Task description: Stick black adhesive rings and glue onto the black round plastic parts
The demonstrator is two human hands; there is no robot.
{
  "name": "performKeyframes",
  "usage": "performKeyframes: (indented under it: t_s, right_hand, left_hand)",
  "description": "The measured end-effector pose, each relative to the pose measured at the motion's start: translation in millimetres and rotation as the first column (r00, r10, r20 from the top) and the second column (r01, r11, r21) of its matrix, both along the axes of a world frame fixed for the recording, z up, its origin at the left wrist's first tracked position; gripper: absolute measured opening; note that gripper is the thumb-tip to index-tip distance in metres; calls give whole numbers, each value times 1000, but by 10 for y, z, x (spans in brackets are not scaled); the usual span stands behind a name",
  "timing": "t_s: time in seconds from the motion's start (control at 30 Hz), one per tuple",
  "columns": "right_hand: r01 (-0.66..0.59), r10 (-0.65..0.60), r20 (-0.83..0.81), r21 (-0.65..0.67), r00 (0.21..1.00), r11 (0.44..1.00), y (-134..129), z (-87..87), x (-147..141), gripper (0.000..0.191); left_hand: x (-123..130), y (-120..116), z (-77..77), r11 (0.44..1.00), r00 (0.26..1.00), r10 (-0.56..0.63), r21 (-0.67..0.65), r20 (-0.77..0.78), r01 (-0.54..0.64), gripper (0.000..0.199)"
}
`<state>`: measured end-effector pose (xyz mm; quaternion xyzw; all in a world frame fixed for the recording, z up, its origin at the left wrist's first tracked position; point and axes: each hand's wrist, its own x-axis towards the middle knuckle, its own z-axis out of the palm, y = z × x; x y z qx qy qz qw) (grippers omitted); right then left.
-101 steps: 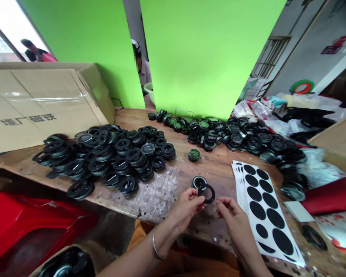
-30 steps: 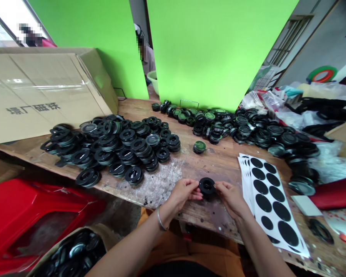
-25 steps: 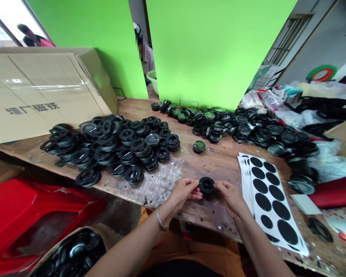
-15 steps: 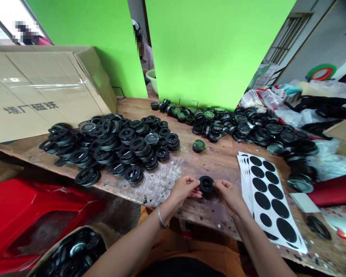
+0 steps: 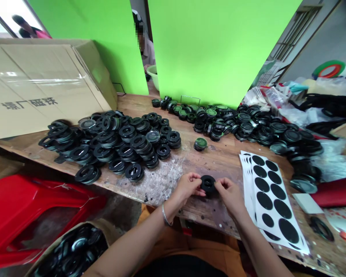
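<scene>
Between my two hands, just above the front part of the wooden table, is a black ring-shaped disc with a hole in its middle. My left hand pinches its left rim with thumb and fingers. At the right rim, the fingertips of my right hand are pressed together on it. Sheets of round black stickers lie right of my right hand. A single round piece with a green top stands beyond my hands. To the left are heaped stacks of black ring-shaped discs.
A long heap of round black pieces runs along the back and right. Green panels stand behind the table, with a person in the gap. A cardboard box is at left. Below are a red stool and a filled container.
Both hands keep their hold on the black disc, with barely any movement of the fingers. The whole view has shifted slightly.
</scene>
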<state>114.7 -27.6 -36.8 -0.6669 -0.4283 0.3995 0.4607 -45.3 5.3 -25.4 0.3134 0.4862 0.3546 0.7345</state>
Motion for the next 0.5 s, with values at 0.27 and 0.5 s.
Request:
performKeyframes:
  t_s: [0.27, 0.5]
  right_hand:
    - [-56, 54, 129, 14, 990, 998, 18, 89, -20, 17]
    - [-99, 102, 95, -38, 990, 994, 56, 102, 62, 19]
  left_hand:
    - [23, -17, 2, 999, 999, 33, 0, 19, -33, 9]
    - [42, -32, 3, 998, 998, 58, -15, 10, -57, 9]
